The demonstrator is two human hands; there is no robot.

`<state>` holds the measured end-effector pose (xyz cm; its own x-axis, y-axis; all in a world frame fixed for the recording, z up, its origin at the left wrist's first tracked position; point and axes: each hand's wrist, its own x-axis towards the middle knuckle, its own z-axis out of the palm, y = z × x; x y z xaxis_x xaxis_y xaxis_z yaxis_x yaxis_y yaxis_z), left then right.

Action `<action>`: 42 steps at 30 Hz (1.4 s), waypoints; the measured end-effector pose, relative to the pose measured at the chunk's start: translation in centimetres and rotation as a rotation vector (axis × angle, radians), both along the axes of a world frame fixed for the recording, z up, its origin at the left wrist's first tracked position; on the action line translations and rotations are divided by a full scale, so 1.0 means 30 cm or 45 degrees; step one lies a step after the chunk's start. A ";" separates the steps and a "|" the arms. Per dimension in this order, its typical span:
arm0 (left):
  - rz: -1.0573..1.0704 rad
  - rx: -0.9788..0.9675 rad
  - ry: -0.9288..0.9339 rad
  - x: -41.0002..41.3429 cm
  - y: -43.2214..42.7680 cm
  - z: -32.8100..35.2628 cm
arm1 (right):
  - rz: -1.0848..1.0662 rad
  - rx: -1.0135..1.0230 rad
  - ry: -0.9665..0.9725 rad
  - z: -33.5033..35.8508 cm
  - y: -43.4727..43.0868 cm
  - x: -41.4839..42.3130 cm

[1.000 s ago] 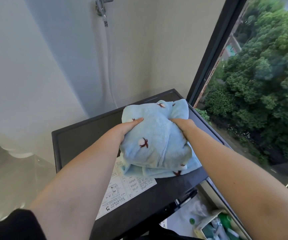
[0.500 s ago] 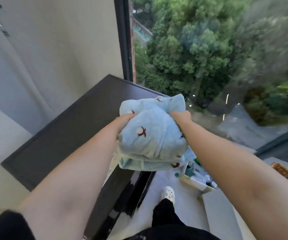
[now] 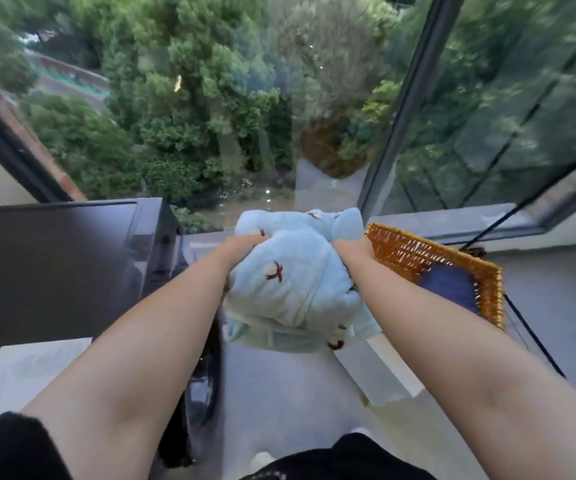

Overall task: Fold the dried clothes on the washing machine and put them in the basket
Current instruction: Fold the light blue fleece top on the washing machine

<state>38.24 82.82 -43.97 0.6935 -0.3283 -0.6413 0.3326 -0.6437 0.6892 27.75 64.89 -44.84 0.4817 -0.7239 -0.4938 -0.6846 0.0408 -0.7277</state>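
A folded light-blue garment (image 3: 293, 282) with small red-brown prints hangs in the air between my hands, off the washing machine. My left hand (image 3: 243, 245) grips its left side and my right hand (image 3: 350, 249) grips its right side. The black washing machine (image 3: 54, 268) stands at the left, its top bare apart from a white label (image 3: 27, 368) near me. An orange wicker basket (image 3: 428, 258) sits to the right on a low ledge, just beyond my right wrist, with a dark-blue cloth (image 3: 449, 285) inside it.
Large glass windows with dark frames (image 3: 407, 105) fill the far side, with trees outside. The grey floor (image 3: 279, 393) lies below the garment between machine and ledge. My dark trouser leg (image 3: 348, 455) and a white shoe show at the bottom.
Both hands lifted the folded garment off the washing machine and carried it right. The view swung right, and the wicker basket has come into sight.
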 end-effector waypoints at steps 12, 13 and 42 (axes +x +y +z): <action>-0.084 -0.239 0.220 -0.148 -0.760 -0.257 | -0.526 0.001 -0.104 -0.182 -0.667 -0.328; -0.079 -0.268 0.222 -0.157 -0.827 -0.276 | -0.559 -0.004 -0.116 -0.209 -0.720 -0.333; -1.358 0.367 -1.189 -0.169 -1.158 -0.957 | -0.736 0.836 -0.358 -1.011 -0.972 -0.207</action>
